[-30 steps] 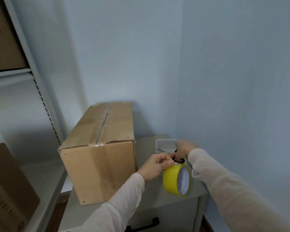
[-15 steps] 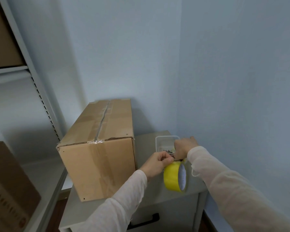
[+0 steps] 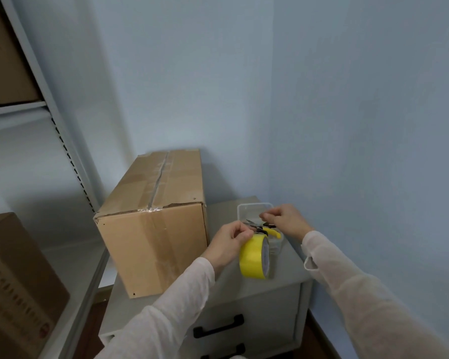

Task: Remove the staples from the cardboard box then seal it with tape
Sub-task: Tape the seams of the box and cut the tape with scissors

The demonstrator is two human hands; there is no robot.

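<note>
Cabinet (image 3: 285,273) carries cardboard box (image 3: 153,242) and clear tub (image 3: 252,209); left hand (image 3: 228,240) grips tape (image 3: 252,257)

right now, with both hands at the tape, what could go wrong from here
1. The yellow tape roll stands on edge near the front edge of the cabinet, gripped only by the left hand; released, it might roll off.
2. The yellow-handled tool lies across the clear container beside the right hand; a tug could knock it off.

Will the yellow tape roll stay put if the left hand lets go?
Likely rolls: the tape roll sits on its round edge near the cabinet front, steadied by the left hand. Probably light, being a hollow ring. Its glossy band may slip.
</note>
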